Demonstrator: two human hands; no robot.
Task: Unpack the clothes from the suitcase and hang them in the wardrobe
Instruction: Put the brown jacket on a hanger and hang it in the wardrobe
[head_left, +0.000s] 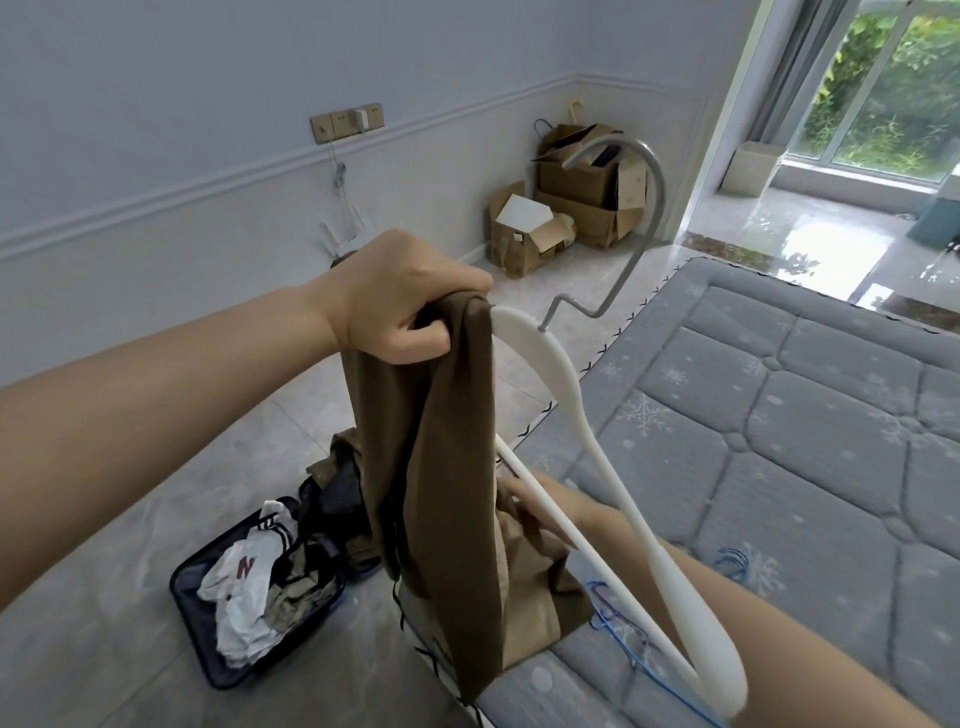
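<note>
Holding the folded brown trousers (441, 457) clenched in our left hand (400, 296), we hang them lengthwise beside the white plastic hanger (566, 395); our right hand (540, 506), nearer its bar, is grasping it.

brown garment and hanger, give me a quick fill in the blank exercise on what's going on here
1. The left hand grips the top of the brown garment, which is draped over one end of a ____ plastic hanger.
2. The hanger's hook is made of ____.
3. The open suitcase lies on the ____.
4. The blue wire hangers lie on the ____.

Missing words: white; metal; floor; mattress
</note>
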